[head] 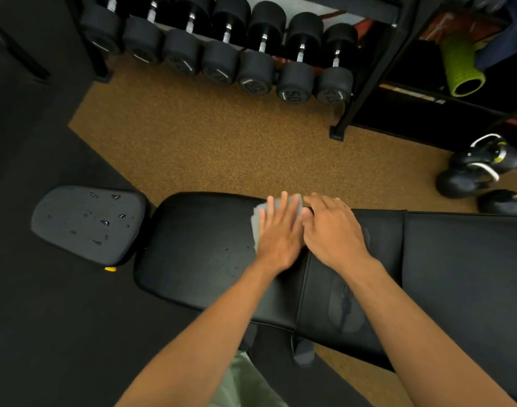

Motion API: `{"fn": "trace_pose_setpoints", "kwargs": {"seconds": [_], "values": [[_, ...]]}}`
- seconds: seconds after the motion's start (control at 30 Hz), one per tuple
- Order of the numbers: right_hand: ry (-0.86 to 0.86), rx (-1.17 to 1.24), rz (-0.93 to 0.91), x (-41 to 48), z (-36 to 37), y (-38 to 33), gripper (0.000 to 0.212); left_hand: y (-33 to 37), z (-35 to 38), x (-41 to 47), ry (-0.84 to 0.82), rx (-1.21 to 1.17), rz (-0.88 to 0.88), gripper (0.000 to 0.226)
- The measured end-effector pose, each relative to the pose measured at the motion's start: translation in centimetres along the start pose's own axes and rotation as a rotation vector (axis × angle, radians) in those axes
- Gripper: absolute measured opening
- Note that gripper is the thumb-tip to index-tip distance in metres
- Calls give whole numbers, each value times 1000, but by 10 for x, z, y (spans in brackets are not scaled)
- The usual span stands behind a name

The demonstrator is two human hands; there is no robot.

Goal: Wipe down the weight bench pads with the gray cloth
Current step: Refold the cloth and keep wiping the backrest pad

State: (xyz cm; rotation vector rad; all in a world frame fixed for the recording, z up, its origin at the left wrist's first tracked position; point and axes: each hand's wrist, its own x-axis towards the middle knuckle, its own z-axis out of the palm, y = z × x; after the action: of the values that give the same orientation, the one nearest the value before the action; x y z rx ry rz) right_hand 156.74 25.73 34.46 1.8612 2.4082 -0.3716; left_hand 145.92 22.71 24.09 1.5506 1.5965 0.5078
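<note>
So the gray cloth (pixel 255 223) is lying flat on the surface (pixel 198 245), up by its far edge. My left hand (pixel 280 233) is pressed on top of it with fingers straight, not gripping anything. My right hand (pixel 333 233) sits just beside it on the bare padding, also flat and relaxed, holding nothing. There are a few water drops (pixel 230 259) on the surface next to my left wrist. Off the left end is a small separate pad (pixel 89 223) with more drops beaded on it. Past the far edge there's a row of dumbbells (pixel 257 71), plus kettlebells (pixel 480 168) and a green foam roller (pixel 462 66) toward the right.
</note>
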Motion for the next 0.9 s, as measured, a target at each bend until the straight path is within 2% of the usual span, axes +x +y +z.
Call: {"fn": "trace_pose_setpoints", "kwargs": {"seconds": [0.07, 0.17, 0.33, 0.47, 0.67, 0.8, 0.9], "values": [[16, 34, -6, -2, -1, -2, 43, 18, 14, -45, 33, -67, 70, 67], [6, 20, -59, -4, 4, -9, 46, 24, 21, -93, 43, -72, 105, 59], [-62, -48, -154, -7, 23, -22, 49, -13, 12, -94, 48, -38, 123, 58], [-97, -94, -199, -11, 34, -29, 48, -71, 2, -65, 71, 39, -14, 60], [-105, -90, -206, -16, 44, -26, 44, -132, -15, -22, 111, -8, -204, 52], [-101, -84, -194, -17, 43, -23, 44, -135, -13, -14, 115, -2, -323, 61], [-90, -54, -190, -19, 40, -22, 44, -99, -2, -34, 50, 20, -271, 65]]}}
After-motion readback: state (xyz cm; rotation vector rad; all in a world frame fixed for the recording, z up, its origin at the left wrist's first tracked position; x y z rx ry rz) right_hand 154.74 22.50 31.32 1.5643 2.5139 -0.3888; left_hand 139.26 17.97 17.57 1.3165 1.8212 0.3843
